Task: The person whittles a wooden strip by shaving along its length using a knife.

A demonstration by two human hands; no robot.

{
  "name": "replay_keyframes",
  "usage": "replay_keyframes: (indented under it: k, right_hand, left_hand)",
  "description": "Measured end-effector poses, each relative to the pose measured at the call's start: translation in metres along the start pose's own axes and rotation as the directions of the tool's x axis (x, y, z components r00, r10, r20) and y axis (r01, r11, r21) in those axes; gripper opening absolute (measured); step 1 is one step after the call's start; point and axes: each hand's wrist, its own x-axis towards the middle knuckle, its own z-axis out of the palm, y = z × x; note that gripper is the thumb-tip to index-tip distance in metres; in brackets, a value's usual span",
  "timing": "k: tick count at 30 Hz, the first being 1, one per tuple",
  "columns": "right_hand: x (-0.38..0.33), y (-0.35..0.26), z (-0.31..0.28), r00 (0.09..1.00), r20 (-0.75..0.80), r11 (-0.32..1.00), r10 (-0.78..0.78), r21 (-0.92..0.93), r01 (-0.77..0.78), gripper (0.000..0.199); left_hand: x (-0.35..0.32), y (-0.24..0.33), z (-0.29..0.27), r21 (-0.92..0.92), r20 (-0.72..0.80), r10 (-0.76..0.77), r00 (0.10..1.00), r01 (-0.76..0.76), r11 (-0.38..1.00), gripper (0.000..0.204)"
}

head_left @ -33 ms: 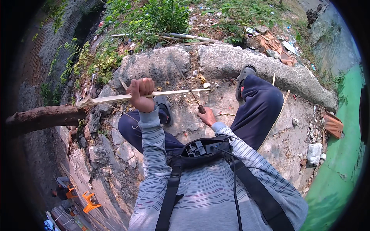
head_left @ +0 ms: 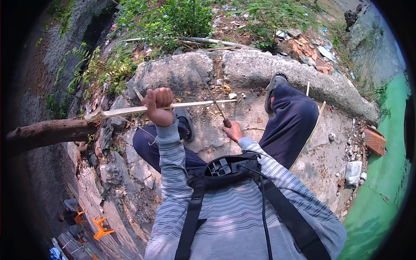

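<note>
While the two frames come from the same instant and nothing differs between them, the scene reads plainly from left to right. At the far left lies a thick brown log with rough bark [head_left: 45,132], its end meeting the split, splayed tip of the long pale bamboo strip [head_left: 125,111]. That strip runs almost level across the picture, smooth and straw-coloured, thinning toward its right end above the ground. The left hand [head_left: 158,106] is clenched in a fist around the strip near its middle, raised in front of the striped grey sleeve [head_left: 171,160]. Below it a fine curl of shaved fibre hangs loose.

Just right of the fist, a slim dark metal blade with a wooden handle [head_left: 213,100] slants up and to the left, crossing the strip close to its right end. The right hand [head_left: 233,130] grips the handle, fingers closed about it, low between the knees. Both legs, in dark blue trousers [head_left: 290,125], are spread apart on the cracked grey concrete slab [head_left: 173,73], which is coarse, weathered and strewn with chips and dry leaves. Grey sandals show on both feet. A second thin bamboo strip [head_left: 313,128] leans beside the right leg. Further right sit broken red bricks [head_left: 374,141] and a pale lump of rubble, then a smooth green surface [head_left: 381,190] at the edge.
</note>
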Motion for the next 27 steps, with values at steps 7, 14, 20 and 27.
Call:
replay_keyframes:
  k: [7, 14, 20, 27]
  right_hand:
    - [0.006, 0.030, -0.007, 0.982, -0.032, 0.975, 0.184, 0.135, -0.178, 0.018]
    - [0.003, 0.010, 0.000, 0.997, -0.062, 0.998, -0.040, 0.035, 0.042, 0.019]
    - [0.010, 0.053, -0.006, 0.983, -0.081, 0.982, 0.166, -0.073, -0.172, 0.018]
    - [0.017, 0.068, -0.011, 0.903, -0.071, 0.904, 0.423, 0.099, -0.415, 0.017]
  left_hand:
    - [0.001, -0.003, 0.001, -0.024, 0.002, -0.008, 1.000, 0.008, 1.000, 0.056]
    - [0.001, -0.001, 0.004, 0.008, 0.022, 0.002, 1.000, -0.002, 1.000, 0.055]
    - [0.002, 0.000, -0.002, -0.007, 0.014, -0.002, 1.000, 0.002, 1.000, 0.054]
    - [0.003, -0.007, 0.008, -0.027, 0.011, -0.001, 1.000, 0.001, 1.000, 0.054]
